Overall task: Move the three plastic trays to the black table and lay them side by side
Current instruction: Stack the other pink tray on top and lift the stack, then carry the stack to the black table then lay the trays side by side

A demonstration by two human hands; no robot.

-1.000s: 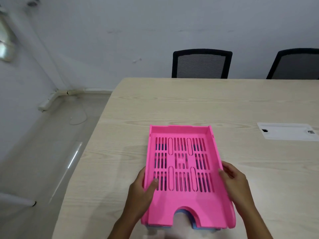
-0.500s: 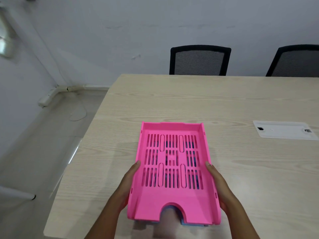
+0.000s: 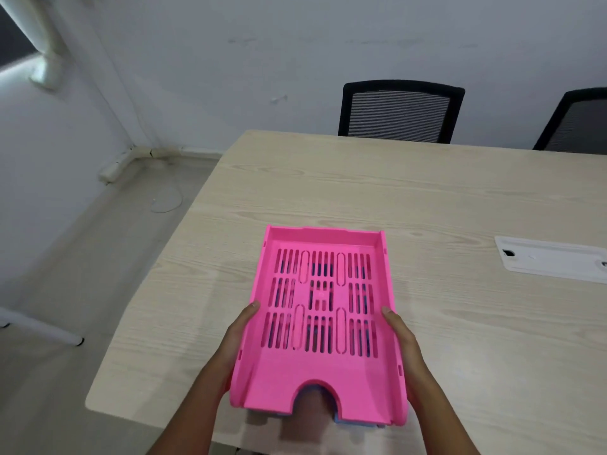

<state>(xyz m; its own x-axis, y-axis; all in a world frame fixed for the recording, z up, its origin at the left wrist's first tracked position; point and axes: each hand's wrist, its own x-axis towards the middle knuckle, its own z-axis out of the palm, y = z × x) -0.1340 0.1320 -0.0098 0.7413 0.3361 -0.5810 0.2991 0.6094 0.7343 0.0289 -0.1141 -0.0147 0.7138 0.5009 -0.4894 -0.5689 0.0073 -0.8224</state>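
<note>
Two hands, left hand and right hand, grasp one pink tray (blue, perhaps another tray, beneath).

Office meeting room. Indicators: long light wood-grain conference table, two black mesh-back office chairs along its far side, white cable-access plate recessed in tabletop, plain white walls.

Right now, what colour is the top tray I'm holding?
Bright pink top tray, slotted base; clearest in the head view.

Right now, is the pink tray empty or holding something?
Empty. The pink tray shows only its bare slotted floor; blue seen through the slots and at the front notch lies beneath it.
</note>
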